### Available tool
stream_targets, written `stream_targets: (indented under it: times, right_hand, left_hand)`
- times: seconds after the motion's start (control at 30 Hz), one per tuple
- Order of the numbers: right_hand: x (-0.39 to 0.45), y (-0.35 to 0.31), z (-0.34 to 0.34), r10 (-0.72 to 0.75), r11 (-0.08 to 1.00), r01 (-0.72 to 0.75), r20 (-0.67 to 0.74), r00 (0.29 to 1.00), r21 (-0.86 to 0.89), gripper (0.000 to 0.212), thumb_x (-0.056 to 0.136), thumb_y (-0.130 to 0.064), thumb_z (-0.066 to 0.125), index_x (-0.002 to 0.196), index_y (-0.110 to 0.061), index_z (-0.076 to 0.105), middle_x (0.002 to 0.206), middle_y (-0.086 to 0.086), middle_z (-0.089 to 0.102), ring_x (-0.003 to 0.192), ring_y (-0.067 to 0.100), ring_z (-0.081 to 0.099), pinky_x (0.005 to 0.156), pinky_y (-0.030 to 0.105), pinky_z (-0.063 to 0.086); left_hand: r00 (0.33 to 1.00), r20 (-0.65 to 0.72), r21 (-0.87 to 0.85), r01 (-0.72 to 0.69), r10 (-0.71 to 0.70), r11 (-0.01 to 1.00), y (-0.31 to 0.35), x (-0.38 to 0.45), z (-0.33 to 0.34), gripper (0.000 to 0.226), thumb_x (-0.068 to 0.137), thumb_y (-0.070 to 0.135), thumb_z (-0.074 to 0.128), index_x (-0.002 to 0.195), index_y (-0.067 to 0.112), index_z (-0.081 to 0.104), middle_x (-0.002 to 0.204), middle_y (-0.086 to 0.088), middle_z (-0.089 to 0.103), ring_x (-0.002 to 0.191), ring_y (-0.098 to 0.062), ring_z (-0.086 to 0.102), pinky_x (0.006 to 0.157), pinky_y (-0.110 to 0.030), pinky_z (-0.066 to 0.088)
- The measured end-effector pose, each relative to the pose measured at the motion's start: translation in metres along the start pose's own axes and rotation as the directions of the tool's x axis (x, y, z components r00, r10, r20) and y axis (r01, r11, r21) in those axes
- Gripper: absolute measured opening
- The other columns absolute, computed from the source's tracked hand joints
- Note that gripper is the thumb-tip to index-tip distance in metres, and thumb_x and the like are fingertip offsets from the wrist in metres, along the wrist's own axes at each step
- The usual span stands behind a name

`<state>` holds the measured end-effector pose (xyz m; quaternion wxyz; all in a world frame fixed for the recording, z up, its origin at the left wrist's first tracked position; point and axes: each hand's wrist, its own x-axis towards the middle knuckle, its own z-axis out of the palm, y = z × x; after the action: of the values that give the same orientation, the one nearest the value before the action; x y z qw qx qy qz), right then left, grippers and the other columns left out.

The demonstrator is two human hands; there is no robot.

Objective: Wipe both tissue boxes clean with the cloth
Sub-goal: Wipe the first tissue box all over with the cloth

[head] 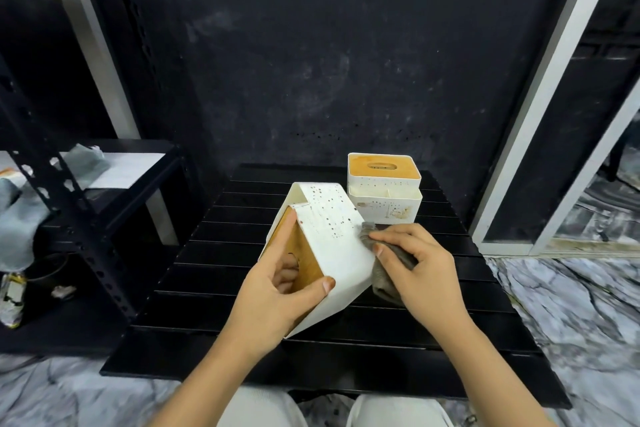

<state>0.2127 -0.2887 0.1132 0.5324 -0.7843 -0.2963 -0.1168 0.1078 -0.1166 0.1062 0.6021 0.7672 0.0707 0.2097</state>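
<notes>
Two tissue boxes sit in view on a black slatted table (pixel 346 350). The nearer tissue box (pixel 332 246), white with a wooden lid, is tipped on its edge between both hands, its lid facing the left hand and one white dotted side facing up. The left hand (pixel 277 291) grips it: the thumb curls over the near corner onto the white side, the index finger lies along the upper lid edge, and other fingers hook into the lid's opening. The right hand (pixel 419 263) holds a grey cloth (pixel 381 277) bunched under its curled fingers and presses it against the right-hand edge of the tilted box's white side; part of the cloth pokes out just beyond the fingertips, the rest hangs below the palm.

Beyond the right hand's fingertips, the second tissue box (pixel 384 191) stands upright on the table, lid up, apart from both hands. Well off to the left of the left hand stands a black metal shelf (pixel 86 204) with pale grey rags (pixel 83 156) lying on it.
</notes>
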Motion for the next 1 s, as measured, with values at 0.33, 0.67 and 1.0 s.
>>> stream_targets:
  times: [0.33,0.67,1.0]
  right_hand:
    - [-0.012,-0.023,0.014,-0.250,0.967,0.251,0.021,0.968,-0.039,0.022,0.080,-0.032,0.056,0.096,-0.029,0.071,0.095,-0.019,0.059,0.095,0.005,0.053,0.084,0.014,0.042]
    - [0.001,-0.020,0.015,-0.240,0.970,0.242,0.050,0.969,-0.018,0.022,0.081,-0.032,0.058,0.099,-0.031,0.069,0.098,-0.019,0.059,0.098,0.006,0.053,0.085,0.016,0.043]
    - [0.017,-0.039,0.031,-0.254,0.966,0.256,0.056,0.966,-0.043,0.024,0.082,-0.035,0.054,0.098,-0.028,0.070,0.096,-0.016,0.056,0.097,0.007,0.052,0.082,0.032,0.048]
  left_hand:
    - [0.998,0.060,0.060,-0.028,0.025,0.998,-0.001,0.001,0.004,0.098,0.049,0.051,0.076,0.129,0.071,0.023,0.110,0.005,0.059,0.098,-0.004,0.061,0.081,-0.012,0.047]
    - [0.997,0.072,0.063,-0.034,0.029,0.997,-0.002,-0.003,-0.001,0.100,0.050,0.052,0.077,0.132,0.068,0.023,0.113,0.004,0.058,0.103,-0.006,0.059,0.087,-0.015,0.046]
    - [0.993,0.109,0.045,-0.042,0.037,0.998,0.002,-0.006,0.000,0.096,0.053,0.046,0.076,0.127,0.073,0.021,0.109,0.005,0.061,0.103,-0.007,0.061,0.087,-0.012,0.046]
